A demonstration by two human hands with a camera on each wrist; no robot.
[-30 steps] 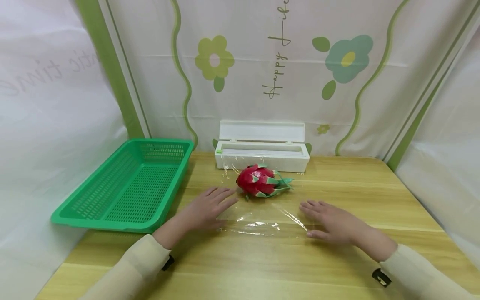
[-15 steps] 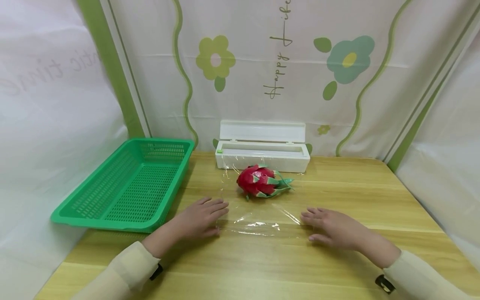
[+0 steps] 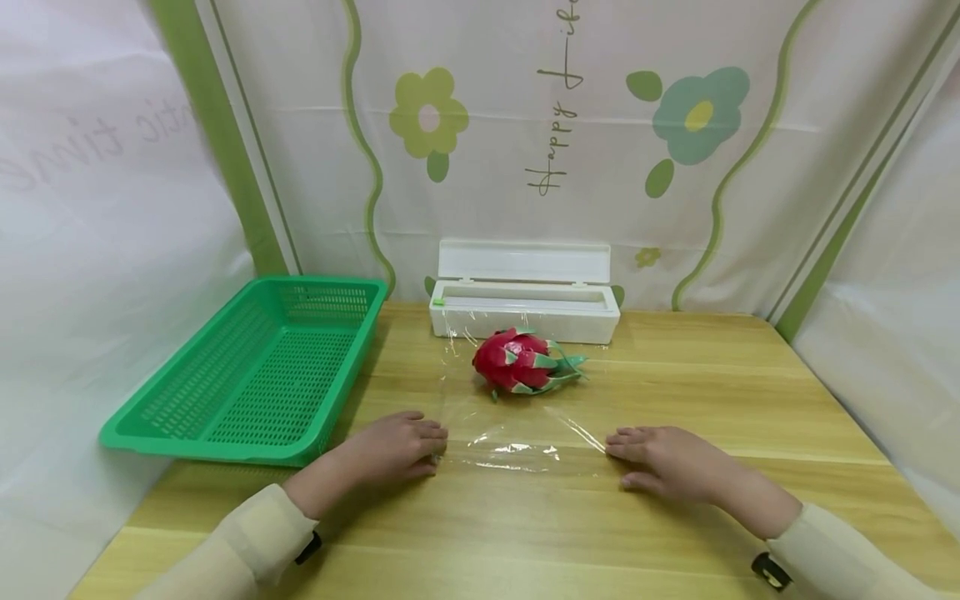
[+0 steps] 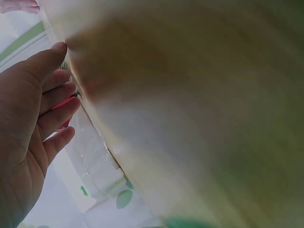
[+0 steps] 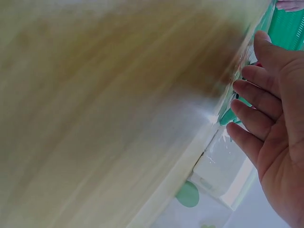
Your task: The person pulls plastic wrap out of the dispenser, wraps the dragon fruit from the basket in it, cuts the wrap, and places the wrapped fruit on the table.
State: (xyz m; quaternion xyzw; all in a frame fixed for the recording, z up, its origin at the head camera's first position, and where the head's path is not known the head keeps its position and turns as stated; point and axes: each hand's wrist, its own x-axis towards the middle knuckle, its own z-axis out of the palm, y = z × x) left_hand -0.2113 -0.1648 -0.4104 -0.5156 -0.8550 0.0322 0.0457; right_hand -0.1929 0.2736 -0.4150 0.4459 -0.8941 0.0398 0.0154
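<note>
A sheet of clear plastic wrap point(image 3: 517, 454) lies on the table, showing by its glints and creases. A red dragon fruit point(image 3: 513, 362) with green-tipped scales rests on its far part, stem end to the right. My left hand point(image 3: 393, 450) is palm down at the sheet's near left corner, fingertips right at the edge. At the near right corner my right hand point(image 3: 667, 462) sits the same way. Both wrist views show the left hand point(image 4: 28, 114) and right hand point(image 5: 280, 114) with loosely bent fingers and nothing gripped.
Behind the fruit stands a white wrap dispenser box point(image 3: 525, 323), lid raised, with a green slider at its left end. A green perforated basket point(image 3: 352, 367) stands on the left. A wooden table point(image 3: 720, 375) carries everything; printed curtains point(image 3: 495, 125) enclose it.
Both hands have drawn back toward me along the sheet's sides, the left hand farther and slightly outward. The fruit, box and basket have stayed in place.
</note>
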